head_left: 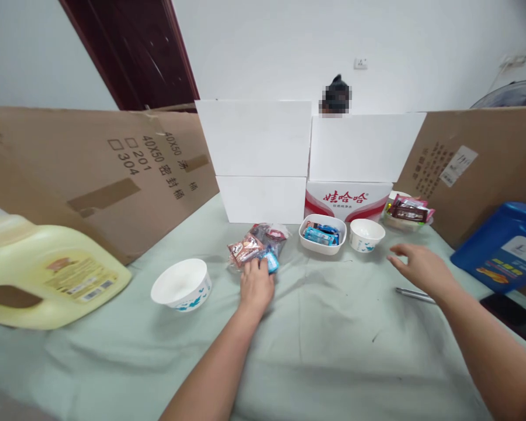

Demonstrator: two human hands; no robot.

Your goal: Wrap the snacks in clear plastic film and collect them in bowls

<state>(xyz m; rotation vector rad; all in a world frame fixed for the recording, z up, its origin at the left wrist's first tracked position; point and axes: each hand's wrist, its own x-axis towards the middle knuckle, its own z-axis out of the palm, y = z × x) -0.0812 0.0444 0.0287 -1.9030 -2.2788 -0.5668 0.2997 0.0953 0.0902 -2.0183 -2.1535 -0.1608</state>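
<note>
My left hand [258, 285] reaches onto a loose pile of wrapped snacks. Its fingers are closed at the edge of a small blue packet [270, 261]; the thumb's grip is hidden. Beside that packet lie an orange-brown packet [246, 250] and a clear plastic bag [275, 233] with dark and red wrappers. My right hand [414, 266] hovers over the cloth with thumb and forefinger apart, holding nothing. Nearest to it are a silver pen-like stick [414, 294] on the cloth and a small white bowl [367, 233] with a blue pattern.
A white tub [304, 241] holds several blue packets. Pink and brown packets [407, 211] fill a container behind. A larger white bowl [179, 286] and yellow jug [70, 275] stand left, a blue bottle [504, 251] right. White boxes [263, 199] and cardboard [127, 169] border the table; a person's head shows behind.
</note>
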